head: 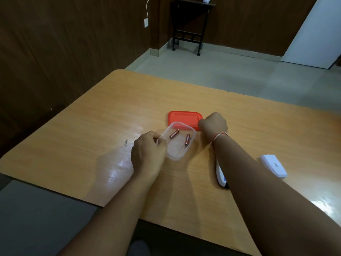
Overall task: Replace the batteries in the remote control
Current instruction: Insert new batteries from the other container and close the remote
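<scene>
My left hand (148,152) sits just left of centre in the frame, its fingers (160,140) curled around the near left corner of a clear rectangular plastic tub (178,154) that stands on the light wooden desk (92,126). Two small reddish-brown batteries lie on the tub's floor, apart from each other: the left battery (174,133) angled toward the upper right, the right battery (187,140) nearly upright in the picture.

Just beyond the tub, touching or slightly tucked under its far rim, lies a flat red plastic lid (184,119). My right hand (213,125) is at the lid's right end, knuckles up and fingers folded down out of sight, so I cannot tell whether they grip the lid or only rest on it. A red-and-white thread bracelet (217,138) circles that wrist.

The white remote control (221,177) lies on the desk at lower right of centre, mostly hidden under my right forearm. Further right, well apart from the tub, lies a separate white plastic piece (274,165), flat on the desk.
</scene>
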